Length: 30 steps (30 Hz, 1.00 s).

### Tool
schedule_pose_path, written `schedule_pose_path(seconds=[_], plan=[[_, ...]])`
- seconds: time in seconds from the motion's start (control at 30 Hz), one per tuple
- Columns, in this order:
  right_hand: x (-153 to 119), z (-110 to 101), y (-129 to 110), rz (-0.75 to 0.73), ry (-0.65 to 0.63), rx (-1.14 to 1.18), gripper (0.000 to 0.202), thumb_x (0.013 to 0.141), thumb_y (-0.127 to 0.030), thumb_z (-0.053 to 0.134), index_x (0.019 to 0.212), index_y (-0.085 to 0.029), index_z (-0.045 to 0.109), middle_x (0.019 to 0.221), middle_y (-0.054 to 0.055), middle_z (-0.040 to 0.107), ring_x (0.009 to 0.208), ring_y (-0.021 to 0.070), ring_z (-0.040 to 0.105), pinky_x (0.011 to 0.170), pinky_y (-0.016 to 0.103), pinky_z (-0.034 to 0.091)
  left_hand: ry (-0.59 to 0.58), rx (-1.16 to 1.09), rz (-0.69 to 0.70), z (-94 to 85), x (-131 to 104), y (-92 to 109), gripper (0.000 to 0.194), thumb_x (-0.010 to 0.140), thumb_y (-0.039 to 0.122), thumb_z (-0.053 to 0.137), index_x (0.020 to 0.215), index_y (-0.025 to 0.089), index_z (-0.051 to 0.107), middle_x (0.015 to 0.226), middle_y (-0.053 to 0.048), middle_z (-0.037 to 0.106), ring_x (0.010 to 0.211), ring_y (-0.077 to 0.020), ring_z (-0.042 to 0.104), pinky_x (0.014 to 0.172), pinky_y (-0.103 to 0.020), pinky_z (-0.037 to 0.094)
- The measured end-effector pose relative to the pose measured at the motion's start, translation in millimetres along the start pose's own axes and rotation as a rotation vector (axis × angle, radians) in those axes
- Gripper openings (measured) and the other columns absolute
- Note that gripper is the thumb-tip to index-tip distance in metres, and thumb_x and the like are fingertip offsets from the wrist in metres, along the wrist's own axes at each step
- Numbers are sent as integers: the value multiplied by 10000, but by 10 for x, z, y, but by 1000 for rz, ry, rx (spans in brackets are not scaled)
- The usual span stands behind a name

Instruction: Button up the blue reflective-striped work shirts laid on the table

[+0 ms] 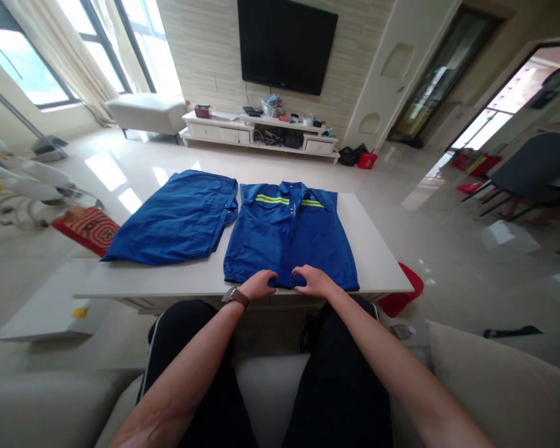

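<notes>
A blue work jacket (pixel 256 242) with yellow-green stripes across the chest lies front up on the white table (pixel 371 249), collar pointing away from me. Its sleeves are tucked out of sight. At its bottom hem, left of the middle, rests my left hand (pixel 259 285), thumb and fingers apart in a curve. My right hand (pixel 312 281) mirrors it just right of the middle, also with thumb and fingers apart. Neither hand visibly grips the cloth. To the left, a folded blue garment (pixel 177 218) lies on the same table; its kind is unclear.
A red stool (pixel 404 289) stands by the table's right end, and a red patterned bag (pixel 86 230) beyond its left end. A low white TV cabinet (pixel 219 132) holding clutter runs along the far wall. My legs are close to the table's near edge.
</notes>
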State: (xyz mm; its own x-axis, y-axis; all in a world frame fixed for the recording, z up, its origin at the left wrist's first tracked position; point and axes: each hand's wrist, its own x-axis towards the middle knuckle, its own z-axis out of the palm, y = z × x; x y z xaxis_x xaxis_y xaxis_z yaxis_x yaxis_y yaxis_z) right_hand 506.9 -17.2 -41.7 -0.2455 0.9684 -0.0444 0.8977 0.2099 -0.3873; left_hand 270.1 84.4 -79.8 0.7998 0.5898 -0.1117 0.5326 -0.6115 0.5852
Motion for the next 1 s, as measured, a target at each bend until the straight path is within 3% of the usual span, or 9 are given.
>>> schedule_pose_path(seconds=[0.13, 0.23, 0.43, 0.7, 0.83, 0.93, 1.0], plan=[[37, 42, 47, -55, -106, -153, 527, 857, -288, 750, 1358, -211, 606, 1277, 90, 666, 1188, 220, 614, 1005, 314, 479, -14, 37, -1, -6, -19, 7, 465, 828, 216, 706, 1290, 168, 693, 1305, -113, 704, 1228, -276, 631, 1110, -354, 466], [55, 88, 19, -87, -169, -300, 496, 886, -233, 711, 1369, -231, 596, 1290, 82, 657, 1173, 213, 622, 953, 288, 480, -17, 56, -5, -5, -14, 46, 505, 843, 201, 673, 1348, 209, 662, 1351, -83, 686, 1267, -270, 600, 1130, -365, 454], [87, 109, -19, -55, -200, -384, 386, 913, -74, 535, 1212, -264, 686, 1075, 49, 696, 974, 178, 680, 785, 245, 449, -49, 104, -15, 25, -4, 37, 497, 853, 192, 648, 1348, 236, 669, 1407, -76, 651, 1313, -277, 560, 1135, -377, 450], [45, 39, -64, -41, -234, -500, 206, 865, -111, 585, 981, -123, 756, 1074, 163, 675, 983, 235, 672, 847, 297, 462, -60, 1, 22, 103, -6, -80, 540, 837, 180, 662, 1376, 203, 652, 1409, -93, 656, 1311, -252, 584, 1173, -367, 418], [32, 32, -60, -87, -253, -514, 370, 851, -106, 615, 1207, -154, 702, 1115, 135, 673, 1046, 244, 652, 857, 292, 463, -58, 7, 35, 118, 12, -82, 518, 850, 197, 655, 1367, 215, 661, 1409, -88, 657, 1320, -259, 578, 1173, -372, 418], [34, 26, -42, -143, -273, -513, 581, 889, -93, 576, 1446, -256, 564, 1182, 98, 654, 1039, 209, 648, 846, 268, 460, -61, 12, 34, 104, 15, -66, 511, 850, 205, 655, 1361, 210, 665, 1397, -93, 663, 1313, -262, 584, 1163, -367, 428], [39, 31, -21, -177, -303, -510, 646, 907, -90, 554, 1509, -321, 507, 1238, 88, 627, 1026, 189, 647, 838, 257, 461, -58, 8, 27, 92, 12, -49, 513, 850, 206, 654, 1362, 195, 662, 1385, -102, 669, 1300, -264, 594, 1151, -367, 440]])
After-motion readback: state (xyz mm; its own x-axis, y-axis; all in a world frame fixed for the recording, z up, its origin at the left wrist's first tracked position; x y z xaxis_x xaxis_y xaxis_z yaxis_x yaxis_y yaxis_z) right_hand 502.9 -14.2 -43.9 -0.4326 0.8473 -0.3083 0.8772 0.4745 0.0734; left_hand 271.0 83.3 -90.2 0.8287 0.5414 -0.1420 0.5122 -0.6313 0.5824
